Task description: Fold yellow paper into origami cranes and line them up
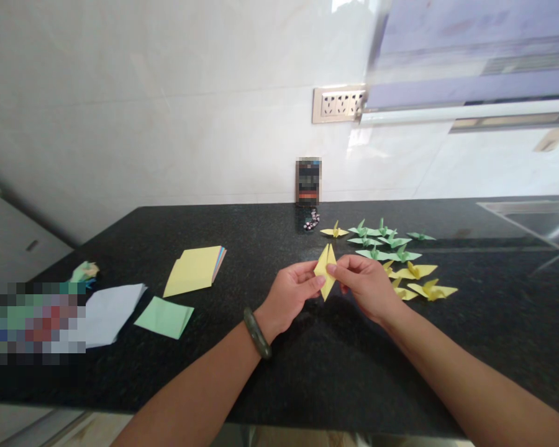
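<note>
A yellow folded paper (327, 268), shaped like a narrow diamond with a split at its top point, is held upright above the dark counter. My left hand (292, 292) pinches its left side, thumb across the front. From the right, my right hand (366, 282) grips it with thumb and fingertips on its edge. Beyond and to the right of my right hand stand several green paper cranes (374, 253) and several yellow paper cranes (431, 290), some partly hidden behind that hand. One more yellow crane (335, 231) stands farther back.
On the dark counter (261, 230), a stack of yellow paper (193, 271), green paper sheets (164, 317) and white paper (114, 310) lie to the left. A phone-like object (308, 182) leans on the wall, with a beaded strap (312, 220). A metal-edged fixture (531, 211) is at right.
</note>
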Available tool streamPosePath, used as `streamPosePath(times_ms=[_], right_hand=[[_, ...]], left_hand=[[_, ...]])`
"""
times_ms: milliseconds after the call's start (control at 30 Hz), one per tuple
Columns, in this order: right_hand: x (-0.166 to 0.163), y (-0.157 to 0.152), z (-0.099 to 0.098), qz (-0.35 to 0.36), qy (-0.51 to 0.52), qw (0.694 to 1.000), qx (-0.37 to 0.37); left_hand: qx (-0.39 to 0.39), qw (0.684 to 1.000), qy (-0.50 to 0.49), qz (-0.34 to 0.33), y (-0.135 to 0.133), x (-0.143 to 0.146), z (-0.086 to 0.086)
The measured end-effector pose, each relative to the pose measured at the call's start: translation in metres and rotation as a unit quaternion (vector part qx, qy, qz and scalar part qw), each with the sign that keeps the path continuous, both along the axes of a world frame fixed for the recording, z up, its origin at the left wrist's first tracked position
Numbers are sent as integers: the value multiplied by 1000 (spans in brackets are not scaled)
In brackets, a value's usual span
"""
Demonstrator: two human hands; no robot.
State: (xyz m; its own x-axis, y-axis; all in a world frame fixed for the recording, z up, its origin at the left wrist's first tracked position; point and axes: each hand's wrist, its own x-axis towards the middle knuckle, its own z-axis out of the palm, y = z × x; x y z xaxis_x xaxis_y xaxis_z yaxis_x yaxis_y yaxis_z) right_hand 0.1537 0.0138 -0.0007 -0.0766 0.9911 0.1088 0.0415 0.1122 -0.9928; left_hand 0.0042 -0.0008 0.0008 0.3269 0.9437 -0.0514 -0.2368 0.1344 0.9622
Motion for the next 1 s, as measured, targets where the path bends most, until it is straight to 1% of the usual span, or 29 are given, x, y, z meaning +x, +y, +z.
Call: streamPosePath(times_ms=[167, 300, 367, 400, 467, 500, 533, 567, 600, 667, 733, 833, 900, 1000], right_hand=[[-1, -4, 3, 48, -6, 999, -25], [-2, -4, 0, 67, -8, 997, -27], [-2, -4, 0, 63, -37, 997, -4], [-1, -4, 1, 55, -55, 997, 20], [1, -5, 2, 37, -102, 988, 108], [3, -6, 3, 36, -132, 976, 169], [5, -6, 4, 40, -166, 957, 236], [7, -6, 4, 55, -206, 930, 299], [9, -6, 5, 70, -243, 902, 350], [12, -5, 5, 92, -302, 855, 411], [14, -4, 6, 101, -342, 826, 436], [15, -3, 8, 104, -382, 798, 455], [15, -3, 9, 102, -394, 788, 462], [16, -3, 9, 95, -399, 785, 465]], left_hand=[[-4, 1000, -3, 27, 3, -1, -5], [-44, 998, -3, 34, 4, -2, -4], [-42, 998, 0, 41, 5, -3, -3], [-35, 998, 1, 48, 6, -4, -4], [-23, 998, 5, 65, 7, -5, -4], [-19, 997, 10, 72, 8, -6, -5], [-16, 997, 15, 75, 9, -7, -5], [-15, 997, 21, 73, 9, -7, -5], [-16, 997, 28, 68, 10, -8, -4], [-26, 998, 41, 51, 10, -8, -3], [-34, 998, 53, 31, 9, -8, -1], [-34, 998, 58, 12, 8, -8, -1], [-36, 998, 44, 10, 8, -9, -1], [-62, 998, -7, 8, 7, -9, 0]])
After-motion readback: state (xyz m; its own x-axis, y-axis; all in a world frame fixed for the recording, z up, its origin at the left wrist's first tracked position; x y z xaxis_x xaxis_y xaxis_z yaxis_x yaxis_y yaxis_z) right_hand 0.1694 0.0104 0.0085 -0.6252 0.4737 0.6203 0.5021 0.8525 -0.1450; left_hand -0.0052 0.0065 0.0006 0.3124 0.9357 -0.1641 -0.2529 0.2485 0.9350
